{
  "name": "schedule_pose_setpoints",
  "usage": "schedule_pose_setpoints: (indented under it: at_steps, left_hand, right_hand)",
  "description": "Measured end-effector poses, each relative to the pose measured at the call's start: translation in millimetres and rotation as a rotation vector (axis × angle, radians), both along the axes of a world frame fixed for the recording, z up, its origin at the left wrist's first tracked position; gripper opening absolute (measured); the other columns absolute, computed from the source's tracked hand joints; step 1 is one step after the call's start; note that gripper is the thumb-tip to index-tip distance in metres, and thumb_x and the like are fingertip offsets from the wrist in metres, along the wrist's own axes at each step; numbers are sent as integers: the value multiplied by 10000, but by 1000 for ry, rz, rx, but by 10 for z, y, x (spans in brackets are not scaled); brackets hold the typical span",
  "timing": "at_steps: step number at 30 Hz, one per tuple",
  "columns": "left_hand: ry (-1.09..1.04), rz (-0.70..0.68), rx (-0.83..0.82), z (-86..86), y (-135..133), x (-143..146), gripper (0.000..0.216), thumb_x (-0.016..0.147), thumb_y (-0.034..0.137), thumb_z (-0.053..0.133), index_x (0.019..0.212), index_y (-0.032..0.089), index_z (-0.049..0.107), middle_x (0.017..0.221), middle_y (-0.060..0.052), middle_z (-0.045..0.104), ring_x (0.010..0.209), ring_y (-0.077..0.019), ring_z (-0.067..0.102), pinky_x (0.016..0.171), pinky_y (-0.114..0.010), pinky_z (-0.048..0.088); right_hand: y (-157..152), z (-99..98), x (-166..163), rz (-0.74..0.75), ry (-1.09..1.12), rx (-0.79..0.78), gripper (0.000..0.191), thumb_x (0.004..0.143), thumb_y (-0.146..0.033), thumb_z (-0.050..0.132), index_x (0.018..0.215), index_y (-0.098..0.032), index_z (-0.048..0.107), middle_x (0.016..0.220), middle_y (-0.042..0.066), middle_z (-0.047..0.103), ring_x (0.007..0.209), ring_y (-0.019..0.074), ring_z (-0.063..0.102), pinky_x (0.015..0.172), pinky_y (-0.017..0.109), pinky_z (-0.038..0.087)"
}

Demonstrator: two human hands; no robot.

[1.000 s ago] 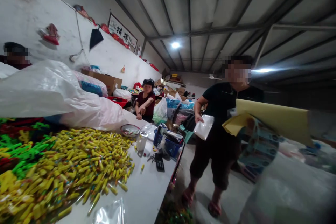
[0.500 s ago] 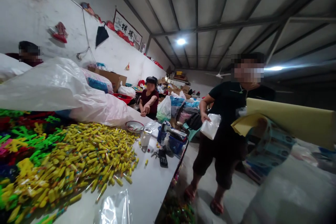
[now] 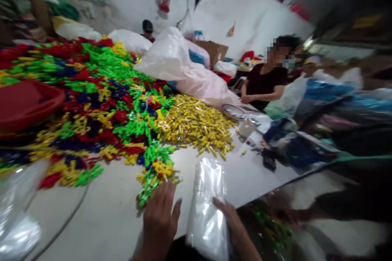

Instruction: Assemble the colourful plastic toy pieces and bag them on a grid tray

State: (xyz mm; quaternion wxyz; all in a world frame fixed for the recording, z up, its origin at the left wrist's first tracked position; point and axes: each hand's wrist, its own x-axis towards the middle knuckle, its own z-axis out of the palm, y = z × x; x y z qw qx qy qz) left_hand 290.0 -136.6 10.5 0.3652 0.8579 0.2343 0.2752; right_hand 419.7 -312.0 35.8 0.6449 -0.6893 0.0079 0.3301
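My left hand [image 3: 161,217] lies flat on the white table [image 3: 107,220] with its fingers spread, right below a heap of green, red, yellow and blue plastic pieces [image 3: 92,106]. A stack of clear plastic bags [image 3: 206,208] lies between my hands. My right hand [image 3: 231,216] touches the right side of that stack; its fingers are partly hidden and blurred. A pile of small yellow pieces [image 3: 196,124] lies farther up the table.
A red basin [image 3: 27,104] sits at the left on the heap. Big white sacks [image 3: 180,65] lie behind the piles. A person in a dark shirt [image 3: 265,83] sits at the far end near a white cup [image 3: 246,126] and a bowl. Bags fill the right side.
The view has swung down and left from the standing person and the ceiling to the table. Both my hands and the stack of clear bags now show at the bottom.
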Motion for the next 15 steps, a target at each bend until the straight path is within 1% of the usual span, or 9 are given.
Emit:
schedule_pose_setpoints:
  at_steps: [1, 2, 3, 4, 7, 9, 11, 13, 15]
  left_hand:
    - [9, 38, 225, -32, 131, 64, 412, 846, 335, 477, 1239, 216, 522, 1308, -101, 520, 1242, -251, 433, 1068, -450, 277]
    - [55, 76, 365, -67, 237, 120, 447, 851, 314, 460, 1281, 191, 479, 1356, -119, 465, 1273, -265, 392, 1080, -493, 222]
    - [93, 86, 473, -103, 312, 166, 460, 851, 303, 447, 1293, 179, 462, 1376, -127, 436, 1282, -278, 377, 1076, -529, 188]
    - [129, 78, 535, -140, 358, 199, 462, 846, 299, 443, 1293, 180, 462, 1390, -130, 414, 1287, -289, 365, 1069, -560, 159]
    - [202, 4, 585, -249, 390, 236, 452, 848, 301, 427, 1283, 188, 473, 1422, -133, 359, 1308, -312, 319, 1046, -613, 104]
    - [177, 7, 579, -280, 389, 220, 448, 863, 301, 404, 1283, 159, 470, 1421, -153, 353, 1309, -315, 314, 1040, -619, 93]
    - [109, 40, 577, -253, 381, 185, 449, 874, 291, 390, 1290, 136, 454, 1415, -173, 357, 1295, -312, 340, 1037, -611, 111]
    - [22, 57, 587, -189, 344, 148, 452, 868, 279, 412, 1295, 134, 442, 1404, -183, 374, 1273, -311, 376, 1036, -590, 148]
    - [-73, 32, 591, -131, 252, 138, 447, 849, 272, 459, 1279, 151, 457, 1372, -172, 428, 1241, -306, 420, 1036, -551, 203]
  right_hand:
    - [4, -36, 19, -30, 44, 0, 449, 676, -448, 694, 939, -86, 655, 793, 125, 708, 668, 255, 662, 682, 355, 502]
    - [-3, -58, 35, -52, 72, 5, 443, 668, -442, 701, 932, -88, 657, 780, 124, 710, 642, 255, 661, 666, 354, 501]
    - [-20, -71, 44, -58, 83, 17, 432, 669, -433, 702, 930, -91, 656, 778, 121, 711, 631, 251, 660, 659, 352, 501]
    - [-42, -80, 46, -61, 84, 38, 419, 673, -421, 703, 928, -93, 654, 780, 118, 712, 633, 248, 660, 660, 350, 501]
    - [-102, -112, 44, -89, 90, 128, 385, 658, -376, 721, 913, -97, 649, 769, 104, 712, 646, 240, 658, 674, 351, 504]
    - [-124, -123, 67, -124, 118, 180, 356, 638, -335, 735, 888, -99, 648, 742, 91, 709, 636, 227, 654, 683, 346, 505]
    - [-137, -97, 105, -179, 143, 227, 332, 616, -284, 747, 877, -105, 648, 717, 68, 706, 621, 203, 646, 698, 332, 505]
    - [-143, -37, 147, -226, 138, 287, 340, 593, -240, 755, 888, -113, 647, 727, 51, 707, 626, 184, 643, 723, 320, 503]
    - [-147, 33, 195, -242, 109, 351, 358, 569, -211, 763, 893, -115, 647, 749, 43, 710, 637, 176, 644, 749, 317, 500]
